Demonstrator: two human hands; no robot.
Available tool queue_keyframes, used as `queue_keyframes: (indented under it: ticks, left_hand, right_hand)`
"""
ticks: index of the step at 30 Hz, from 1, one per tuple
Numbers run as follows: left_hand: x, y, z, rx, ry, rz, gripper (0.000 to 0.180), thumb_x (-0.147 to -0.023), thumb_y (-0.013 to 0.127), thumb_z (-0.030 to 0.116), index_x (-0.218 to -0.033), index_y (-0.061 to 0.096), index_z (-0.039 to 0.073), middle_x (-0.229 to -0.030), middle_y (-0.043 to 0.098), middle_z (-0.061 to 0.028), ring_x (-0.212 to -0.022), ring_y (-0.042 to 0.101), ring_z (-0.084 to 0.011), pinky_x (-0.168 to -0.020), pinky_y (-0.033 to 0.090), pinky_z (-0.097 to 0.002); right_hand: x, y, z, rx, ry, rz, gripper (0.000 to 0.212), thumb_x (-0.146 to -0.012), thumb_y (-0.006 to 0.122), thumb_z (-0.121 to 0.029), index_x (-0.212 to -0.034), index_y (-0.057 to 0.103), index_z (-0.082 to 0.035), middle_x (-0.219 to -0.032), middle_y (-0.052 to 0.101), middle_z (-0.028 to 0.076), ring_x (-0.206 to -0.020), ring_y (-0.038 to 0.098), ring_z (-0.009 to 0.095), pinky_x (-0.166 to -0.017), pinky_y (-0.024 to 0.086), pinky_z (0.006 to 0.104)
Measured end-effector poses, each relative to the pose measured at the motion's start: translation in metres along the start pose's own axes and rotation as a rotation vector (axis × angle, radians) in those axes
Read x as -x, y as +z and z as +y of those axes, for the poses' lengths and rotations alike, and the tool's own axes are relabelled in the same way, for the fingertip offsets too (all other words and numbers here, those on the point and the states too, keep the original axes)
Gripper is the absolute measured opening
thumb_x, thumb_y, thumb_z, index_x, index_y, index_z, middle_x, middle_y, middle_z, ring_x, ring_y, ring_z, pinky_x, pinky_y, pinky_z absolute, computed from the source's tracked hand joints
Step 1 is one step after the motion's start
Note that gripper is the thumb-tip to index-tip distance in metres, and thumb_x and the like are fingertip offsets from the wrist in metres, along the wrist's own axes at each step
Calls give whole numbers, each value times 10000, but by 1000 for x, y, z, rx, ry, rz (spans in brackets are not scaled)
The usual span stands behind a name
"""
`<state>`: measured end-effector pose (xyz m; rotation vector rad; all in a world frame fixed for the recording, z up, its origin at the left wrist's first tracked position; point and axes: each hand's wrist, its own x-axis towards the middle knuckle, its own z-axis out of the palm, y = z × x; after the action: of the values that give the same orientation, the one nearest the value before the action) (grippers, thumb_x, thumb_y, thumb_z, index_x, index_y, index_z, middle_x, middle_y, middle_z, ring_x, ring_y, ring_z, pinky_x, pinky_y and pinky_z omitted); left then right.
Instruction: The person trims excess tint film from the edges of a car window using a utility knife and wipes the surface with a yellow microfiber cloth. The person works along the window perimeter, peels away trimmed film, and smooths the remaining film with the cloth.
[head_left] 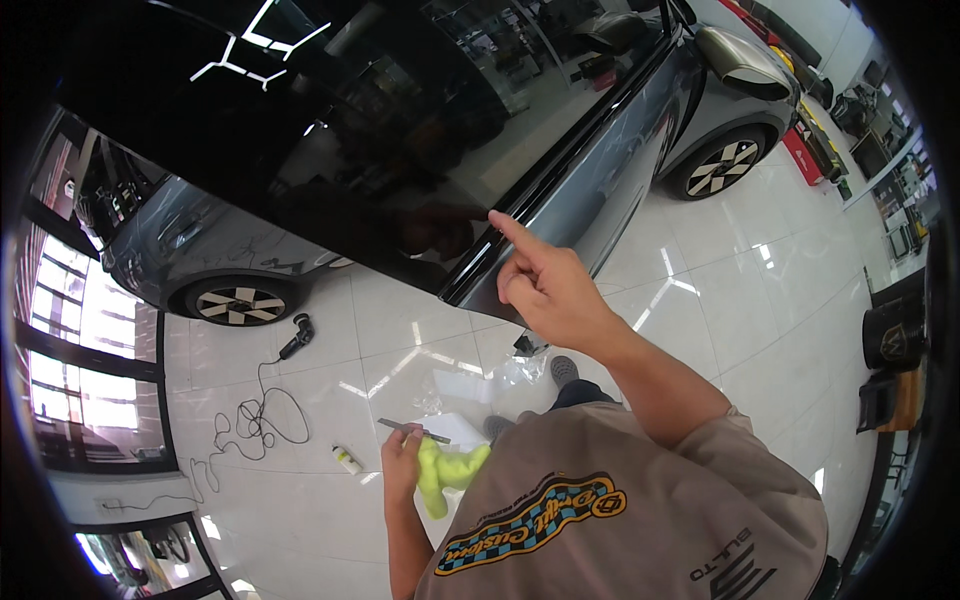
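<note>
On the left, a corded power tool lies on the tiled floor, its cable looped loosely beside it. Farther along, a small bottle with a pale label lies just left of the left hand. That hand is low and near the body, its fingers closed on a flat grey strip; a yellow-green cloth hangs against it (whether gripped or merely draped, I cannot tell). The strip's long axis runs nearly crosswise, dipping a little toward its right end.

Up and to the right of the left hand, and well apart from it, is the bottom corner of the car's dark window. From there the glossy black trim slants up and away to the right, so strip and trim point in different directions.

The right hand is much the nearer to this edge. Its index finger reaches out to the glass beside the trim, touching or almost touching, while the other fingers curl loosely with nothing visible in them. Beyond, farther right, stands a wheel below a side mirror.
</note>
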<state>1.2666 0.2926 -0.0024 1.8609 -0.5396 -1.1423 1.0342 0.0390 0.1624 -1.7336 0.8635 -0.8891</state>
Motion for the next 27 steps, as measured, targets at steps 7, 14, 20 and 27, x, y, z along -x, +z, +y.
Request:
queue_keyframes:
  ticks: [7, 14, 20, 27]
  left_hand:
    - [5, -7, -25, -57, 3, -1, 175, -976, 616, 128, -1058, 680, -12, -949, 685, -54, -888, 605, -132, -815, 486, -278]
    - [11, -11, -24, 48, -8, 19, 180, -979, 644, 134, -1083, 694, -4, -948, 684, -39, -872, 612, -124, -792, 504, -284]
    - [27, 2, 29, 33, 128, -15, 151, -969, 653, 105, -1058, 699, -8, -1002, 668, -51, -942, 603, -128, -839, 492, -281]
    - [75, 49, 124, 33, 679, -53, 161, -930, 669, 53, -1072, 687, -21, -1095, 606, -115, -1029, 590, -206, -898, 478, -319]
  right_hand:
    - [-19, -5, -9, -232, -119, 95, 586, -897, 506, -18, -1479, 449, 33, -799, 680, 62, -675, 589, 105, -670, 498, 260]
    - [-6, 0, 8, -98, 6, 80, 570, -904, 470, -16, -1473, 480, -3, -793, 663, 47, -704, 590, 104, -696, 503, 256]
    - [21, 15, 3, -11, -154, -85, 593, -913, 574, -71, -1489, 445, -11, -811, 673, 100, -727, 646, 204, -729, 529, 312]
    - [82, 53, 7, -109, -167, -575, 474, -1002, 565, -247, -1429, 476, -63, -1123, 580, 170, -1004, 627, 372, -882, 509, 457]
